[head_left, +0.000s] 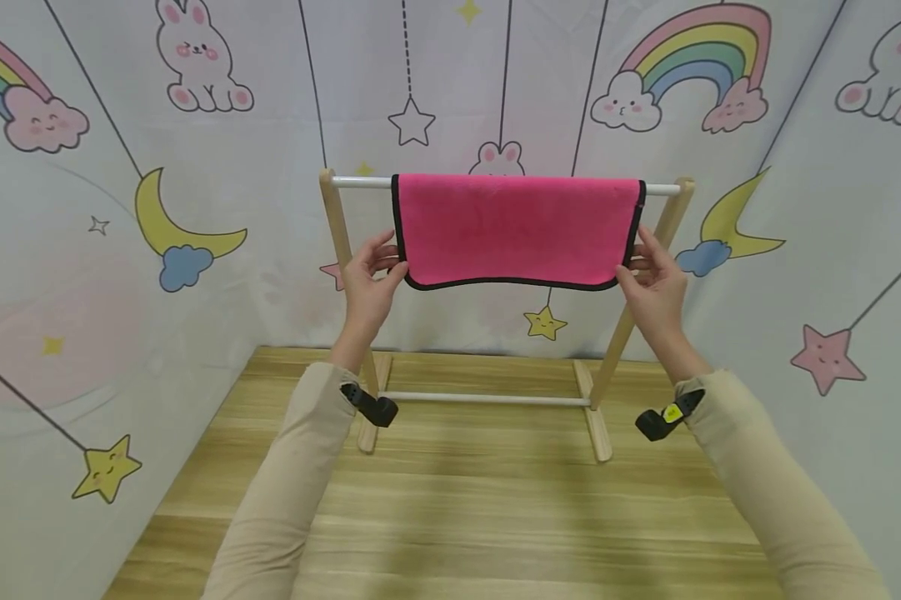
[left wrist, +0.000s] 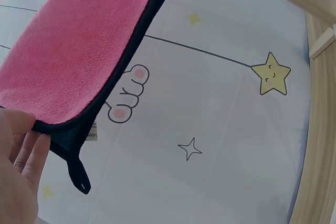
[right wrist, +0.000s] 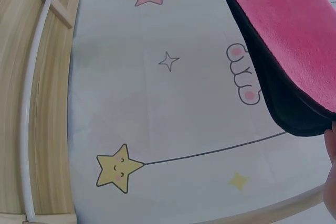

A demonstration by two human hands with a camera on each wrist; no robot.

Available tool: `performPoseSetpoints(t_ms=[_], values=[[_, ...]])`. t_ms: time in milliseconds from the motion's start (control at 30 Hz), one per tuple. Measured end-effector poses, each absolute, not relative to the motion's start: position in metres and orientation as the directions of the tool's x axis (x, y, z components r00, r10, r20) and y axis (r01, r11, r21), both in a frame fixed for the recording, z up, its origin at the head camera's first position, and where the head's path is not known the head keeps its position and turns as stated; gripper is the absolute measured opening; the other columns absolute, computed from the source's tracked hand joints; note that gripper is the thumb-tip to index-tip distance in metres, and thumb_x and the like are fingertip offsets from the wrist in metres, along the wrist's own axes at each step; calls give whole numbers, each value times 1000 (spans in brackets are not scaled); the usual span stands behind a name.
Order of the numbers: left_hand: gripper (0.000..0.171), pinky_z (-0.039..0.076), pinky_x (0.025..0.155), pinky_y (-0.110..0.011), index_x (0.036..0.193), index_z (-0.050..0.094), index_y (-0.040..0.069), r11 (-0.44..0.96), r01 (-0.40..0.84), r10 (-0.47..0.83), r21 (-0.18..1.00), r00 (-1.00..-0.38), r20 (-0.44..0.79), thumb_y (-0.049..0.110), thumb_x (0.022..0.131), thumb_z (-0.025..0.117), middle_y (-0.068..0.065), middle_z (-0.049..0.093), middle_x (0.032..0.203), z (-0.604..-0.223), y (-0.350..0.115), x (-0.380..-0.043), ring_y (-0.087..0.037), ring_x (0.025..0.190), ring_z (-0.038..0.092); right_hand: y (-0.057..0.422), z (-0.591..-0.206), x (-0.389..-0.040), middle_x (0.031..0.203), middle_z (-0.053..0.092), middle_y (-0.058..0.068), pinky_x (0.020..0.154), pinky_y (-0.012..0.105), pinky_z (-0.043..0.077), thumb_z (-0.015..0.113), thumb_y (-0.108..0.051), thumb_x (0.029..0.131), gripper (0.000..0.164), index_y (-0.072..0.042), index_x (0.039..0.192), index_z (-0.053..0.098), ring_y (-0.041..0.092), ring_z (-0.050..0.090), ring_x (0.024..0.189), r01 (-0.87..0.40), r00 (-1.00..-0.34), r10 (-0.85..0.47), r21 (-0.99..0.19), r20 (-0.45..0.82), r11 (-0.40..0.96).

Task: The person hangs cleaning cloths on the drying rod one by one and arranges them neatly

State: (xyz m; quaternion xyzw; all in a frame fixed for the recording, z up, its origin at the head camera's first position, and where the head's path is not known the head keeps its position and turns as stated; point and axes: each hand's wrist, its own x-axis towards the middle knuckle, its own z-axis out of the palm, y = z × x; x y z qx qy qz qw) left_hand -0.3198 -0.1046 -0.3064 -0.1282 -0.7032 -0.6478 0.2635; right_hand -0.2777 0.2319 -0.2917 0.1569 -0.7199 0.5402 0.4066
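A pink towel [head_left: 518, 229] with black edging hangs folded over the top white bar of a wooden rack [head_left: 337, 221]. My left hand [head_left: 373, 283] pinches its lower left corner between thumb and fingers. At the lower right corner, my right hand [head_left: 654, 279] pinches the edge in the same way. In the left wrist view the towel [left wrist: 79, 45] shows a dark underside, a small tag and a black hanging loop [left wrist: 79, 174] below the left fingers. The right wrist view shows the towel's back layer [right wrist: 291, 111] beneath the pink front, with only part of the right hand visible.
The rack's feet [head_left: 596, 425] stand on a wood-grain table [head_left: 488, 517], joined by a lower white bar [head_left: 488, 399]. Behind and on both sides hangs a white backdrop [head_left: 270, 250] printed with rabbits, moons, stars and rainbows.
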Motion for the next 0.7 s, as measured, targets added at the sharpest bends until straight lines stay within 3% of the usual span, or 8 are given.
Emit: performPoseSetpoints(t_ms=[233,633,700], values=[[45,49,65,-7,124,51,-3,159,527,-127,835,-828,546,-10,80,59,-27,59,106,-297,-100,-301,-35,92,59,232,-294,-277,89,57,-3,61,6,46,59,17,75,52,8,125,49,-2,56,73,-677,-610,174,-622,773,393],[47,50,68,-9,128,48,-1,157,539,-129,827,-819,559,-7,83,59,-24,59,106,-314,-110,-321,-28,92,60,233,-298,-276,90,58,19,61,5,46,59,15,76,53,7,127,47,-4,55,72,-650,-626,157,-623,764,436],[47,49,67,-8,128,48,-3,163,528,-119,833,-828,548,-7,83,59,-26,58,107,-312,-113,-315,-32,94,59,236,-299,-274,92,58,21,62,5,45,60,14,76,53,7,128,47,-6,55,73,-636,-640,151,-630,753,447]])
